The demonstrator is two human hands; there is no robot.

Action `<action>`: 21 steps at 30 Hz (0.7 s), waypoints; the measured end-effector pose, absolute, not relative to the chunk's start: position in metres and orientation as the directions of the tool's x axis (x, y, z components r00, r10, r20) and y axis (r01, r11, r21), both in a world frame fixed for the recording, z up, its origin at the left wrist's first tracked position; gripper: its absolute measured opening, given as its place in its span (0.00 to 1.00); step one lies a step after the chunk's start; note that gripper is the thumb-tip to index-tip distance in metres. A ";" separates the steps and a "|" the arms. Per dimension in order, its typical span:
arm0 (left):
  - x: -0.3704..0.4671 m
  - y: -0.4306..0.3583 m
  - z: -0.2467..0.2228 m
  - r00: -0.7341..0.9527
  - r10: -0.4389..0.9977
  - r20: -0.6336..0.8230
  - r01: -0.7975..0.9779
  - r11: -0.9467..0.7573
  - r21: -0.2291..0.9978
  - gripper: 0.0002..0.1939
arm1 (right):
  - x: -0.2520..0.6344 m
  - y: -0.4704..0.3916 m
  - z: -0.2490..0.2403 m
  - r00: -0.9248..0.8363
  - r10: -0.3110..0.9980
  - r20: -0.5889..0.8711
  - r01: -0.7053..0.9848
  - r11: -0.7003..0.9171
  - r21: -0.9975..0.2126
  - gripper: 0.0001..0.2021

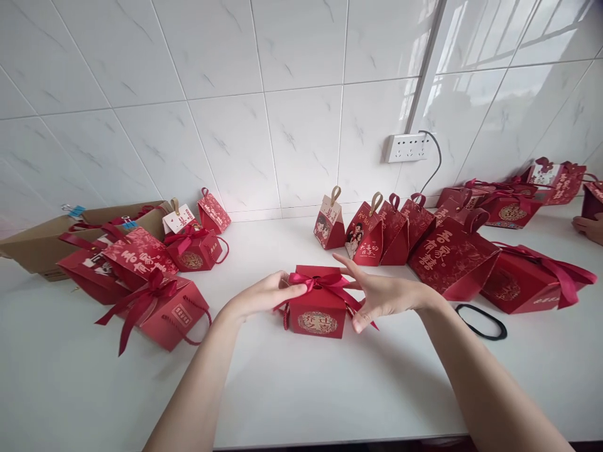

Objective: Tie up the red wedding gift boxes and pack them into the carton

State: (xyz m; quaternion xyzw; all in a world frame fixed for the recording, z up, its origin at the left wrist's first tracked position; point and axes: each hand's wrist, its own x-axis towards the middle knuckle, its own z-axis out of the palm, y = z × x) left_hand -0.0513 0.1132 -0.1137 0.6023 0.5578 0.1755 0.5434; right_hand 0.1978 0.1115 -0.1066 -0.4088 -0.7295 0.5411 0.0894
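Note:
A red gift box (317, 319) with a gold medallion on its front stands upright on the white table before me. A dark-red ribbon (330, 280) is tied in a bow on its top, and twisted cord handles hang at its sides. My left hand (264, 292) is at the box's left, with the thumb pressed on the bow's left loop and the other fingers partly hidden behind. To the right, my right hand (386, 292) has its fingers and thumb spread beside the bow's right loop and tail. Whether its fingertips touch the ribbon is hard to see.
Red boxes (174, 314) and a cardboard carton (28, 242) stand at left. Several handled boxes (367, 235) line the back right, near a large box (452, 257). A black loop (481, 321) lies at right. A power socket (409, 148) is on the wall. Another person's hand (588, 229) shows far right.

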 end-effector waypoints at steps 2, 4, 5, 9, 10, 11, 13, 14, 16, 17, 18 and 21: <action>-0.050 0.113 -0.114 0.314 0.849 -0.425 0.511 0.226 0.829 0.33 | 0.191 0.105 -0.101 -0.597 0.729 -0.335 0.575 0.098 -0.812 0.65; -0.048 0.112 -0.114 0.315 0.840 -0.442 0.512 0.242 0.824 0.33 | 0.185 0.101 -0.099 -0.544 0.770 -0.332 0.626 0.110 -0.772 0.61; -0.047 0.112 -0.114 0.314 0.839 -0.445 0.507 0.248 0.826 0.33 | 0.182 0.101 -0.100 -0.525 0.793 -0.309 0.634 0.122 -0.764 0.58; -0.045 0.113 -0.116 0.308 0.888 -0.342 0.449 0.181 0.875 0.32 | 0.175 0.107 -0.112 -0.469 0.883 -0.014 0.608 0.312 -0.730 0.48; -0.046 0.113 -0.117 0.313 0.898 -0.311 0.437 0.155 0.886 0.32 | 0.174 0.110 -0.115 -0.452 0.886 0.105 0.600 0.389 -0.699 0.47; -0.047 0.114 -0.118 0.321 0.899 -0.297 0.435 0.139 0.890 0.31 | 0.174 0.113 -0.119 -0.428 0.875 0.225 0.594 0.460 -0.660 0.45; -0.049 0.116 -0.121 0.339 0.888 -0.311 0.462 0.131 0.877 0.29 | 0.176 0.120 -0.125 -0.372 0.833 0.408 0.593 0.552 -0.586 0.43; -0.049 0.118 -0.123 0.350 0.881 -0.319 0.477 0.126 0.870 0.28 | 0.177 0.124 -0.128 -0.349 0.813 0.466 0.599 0.576 -0.557 0.42; -0.049 0.122 -0.126 0.352 0.895 -0.275 0.478 0.081 0.875 0.24 | 0.181 0.130 -0.132 -0.323 0.776 0.542 0.618 0.607 -0.500 0.40; -0.048 0.125 -0.127 0.333 0.920 -0.207 0.450 0.038 0.892 0.22 | 0.182 0.133 -0.133 -0.318 0.756 0.572 0.625 0.621 -0.473 0.40; -0.047 0.128 -0.129 0.287 0.952 -0.109 0.397 -0.014 0.918 0.21 | 0.183 0.134 -0.134 -0.308 0.734 0.605 0.627 0.635 -0.452 0.40; -0.046 0.136 -0.134 -0.035 0.979 0.199 0.125 -0.193 0.973 0.18 | 0.182 0.132 -0.130 -0.188 0.651 0.735 0.616 0.661 -0.428 0.41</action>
